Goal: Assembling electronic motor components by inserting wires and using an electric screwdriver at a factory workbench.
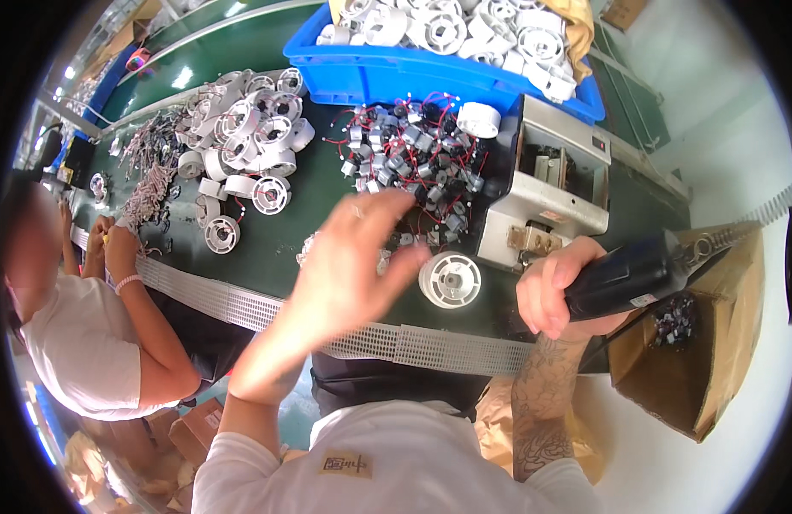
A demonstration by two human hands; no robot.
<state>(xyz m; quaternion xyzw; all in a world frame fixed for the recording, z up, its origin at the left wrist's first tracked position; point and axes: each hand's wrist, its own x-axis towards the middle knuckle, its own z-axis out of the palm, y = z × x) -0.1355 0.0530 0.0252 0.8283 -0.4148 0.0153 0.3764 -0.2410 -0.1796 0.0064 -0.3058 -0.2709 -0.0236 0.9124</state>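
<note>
My right hand [557,289] is wrapped round a black electric screwdriver [623,276], held over the table's front edge at the right. A coiled cord [747,227] runs from its far end. My left hand [362,257], slightly blurred, hovers over the table with thumb and fingers apart and nothing visible between them. Just right of its thumb sits a white round plastic housing [450,280] with a grey part in its centre. Beyond my left hand lies a pile of small grey motors [413,146] with red wires. Small pale parts beside my left hand are partly hidden by it.
A metal box-shaped machine [546,184] stands right of the motors. Behind is a blue crate [439,73] full of white housings. More white housings [242,137] and wire bundles [152,171] lie left, near a co-worker's hands [113,248]. A cardboard box [696,368] stands right.
</note>
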